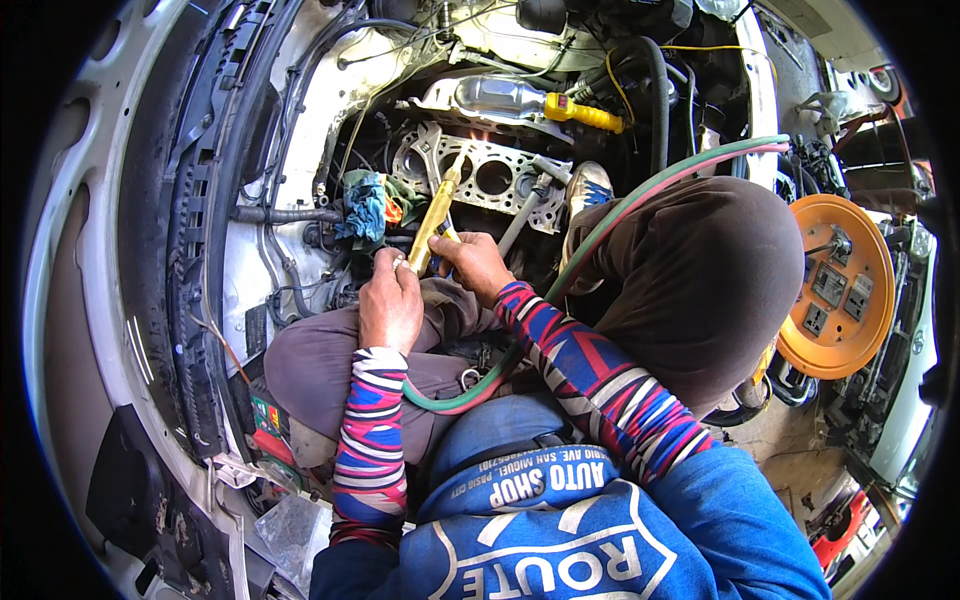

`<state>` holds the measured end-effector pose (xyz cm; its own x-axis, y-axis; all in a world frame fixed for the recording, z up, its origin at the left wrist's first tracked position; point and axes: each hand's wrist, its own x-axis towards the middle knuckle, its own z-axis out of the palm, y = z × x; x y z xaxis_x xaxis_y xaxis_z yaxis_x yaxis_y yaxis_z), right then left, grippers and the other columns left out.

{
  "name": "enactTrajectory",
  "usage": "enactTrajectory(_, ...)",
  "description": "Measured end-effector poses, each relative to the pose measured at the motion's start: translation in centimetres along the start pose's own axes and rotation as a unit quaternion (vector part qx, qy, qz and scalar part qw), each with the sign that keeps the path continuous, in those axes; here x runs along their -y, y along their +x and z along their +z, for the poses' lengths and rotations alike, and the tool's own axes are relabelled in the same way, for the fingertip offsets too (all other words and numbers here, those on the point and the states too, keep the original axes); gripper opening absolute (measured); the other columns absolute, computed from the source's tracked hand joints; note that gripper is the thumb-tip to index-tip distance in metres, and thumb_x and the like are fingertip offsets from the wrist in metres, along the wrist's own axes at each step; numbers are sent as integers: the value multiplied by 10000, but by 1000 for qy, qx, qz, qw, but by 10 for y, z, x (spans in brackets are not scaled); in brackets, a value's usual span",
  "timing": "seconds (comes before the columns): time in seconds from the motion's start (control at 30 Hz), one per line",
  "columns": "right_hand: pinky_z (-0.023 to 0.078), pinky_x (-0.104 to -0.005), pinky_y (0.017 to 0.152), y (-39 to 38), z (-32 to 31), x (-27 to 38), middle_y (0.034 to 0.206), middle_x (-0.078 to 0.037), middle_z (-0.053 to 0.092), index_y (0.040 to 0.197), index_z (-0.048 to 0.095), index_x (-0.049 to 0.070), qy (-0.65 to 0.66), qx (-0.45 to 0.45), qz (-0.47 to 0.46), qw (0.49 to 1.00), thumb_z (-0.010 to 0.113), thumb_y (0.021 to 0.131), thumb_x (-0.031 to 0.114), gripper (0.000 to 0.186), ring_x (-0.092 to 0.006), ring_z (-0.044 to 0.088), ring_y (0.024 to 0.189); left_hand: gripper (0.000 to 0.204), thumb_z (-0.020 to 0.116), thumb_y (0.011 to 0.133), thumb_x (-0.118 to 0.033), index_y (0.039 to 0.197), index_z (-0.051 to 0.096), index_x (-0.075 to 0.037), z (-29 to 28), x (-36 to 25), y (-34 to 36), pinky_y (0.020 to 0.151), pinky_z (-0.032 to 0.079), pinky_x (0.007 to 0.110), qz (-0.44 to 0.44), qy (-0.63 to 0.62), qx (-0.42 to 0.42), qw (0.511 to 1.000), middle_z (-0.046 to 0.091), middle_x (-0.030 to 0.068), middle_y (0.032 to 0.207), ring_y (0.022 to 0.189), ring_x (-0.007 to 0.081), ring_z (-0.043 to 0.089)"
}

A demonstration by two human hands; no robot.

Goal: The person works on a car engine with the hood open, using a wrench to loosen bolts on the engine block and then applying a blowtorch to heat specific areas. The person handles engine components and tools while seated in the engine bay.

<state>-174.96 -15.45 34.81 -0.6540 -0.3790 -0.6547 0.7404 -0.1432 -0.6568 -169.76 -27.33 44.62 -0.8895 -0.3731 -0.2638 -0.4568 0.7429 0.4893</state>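
My left hand is closed around the lower end of a brass-coloured torch that points up toward the grey head gasket on the engine block. My right hand pinches the torch body just beside the left hand, at its valve end. Twin green and red hoses run from the torch under my right forearm and curve away to the upper right. Both forearms wear striped red, blue and white sleeves. I sit inside the engine bay with my knees in grey trousers spread apart.
A yellow-handled tool lies on a metal part at the back of the bay. A blue-green rag sits left of the gasket. An orange extension-cord reel stands at the right. A wrench rests on the gasket.
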Motion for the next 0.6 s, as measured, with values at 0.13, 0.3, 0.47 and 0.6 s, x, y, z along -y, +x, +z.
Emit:
enactTrajectory(0.13, 356, -295, 481, 0, 0, -1, 593, -70, 621, 734, 693, -37, 0, -6, 5, 1000, 708, 875, 307, 372, -122, 501, 488, 204, 454, 1002, -178, 1102, 572, -45, -1, 0, 0, 751, 487, 536, -8, -2, 8, 1000, 664, 267, 886, 871, 484, 637)
enactTrajectory(0.3, 355, -291, 479, 0, -1, 0, 599, -67, 622, 748, 694, -39, 0, 6, 3, 1000, 712, 875, 305, 366, -123, 503, 490, 199, 457, 1002, -178, 1099, 570, -46, -1, -1, -1, 746, 484, 539, 0, -1, 0, 1000, 662, 263, 874, 867, 487, 634)
enactTrajectory(0.47, 349, -289, 472, -2, 0, 1, 596, -66, 619, 773, 697, -34, 7, 3, 3, 1000, 714, 875, 301, 350, -120, 500, 485, 197, 458, 1002, -179, 1097, 571, -49, -1, 0, -1, 741, 481, 544, -2, -3, 2, 1000, 662, 264, 870, 863, 490, 632)
enactTrajectory(0.6, 345, -283, 462, -4, 0, 2, 596, -67, 622, 789, 698, -30, 16, 11, 10, 1000, 717, 874, 299, 340, -115, 496, 475, 200, 456, 1001, -184, 1098, 572, -52, -1, 1, -1, 742, 480, 546, -3, -1, 3, 1000, 663, 267, 872, 869, 491, 633)
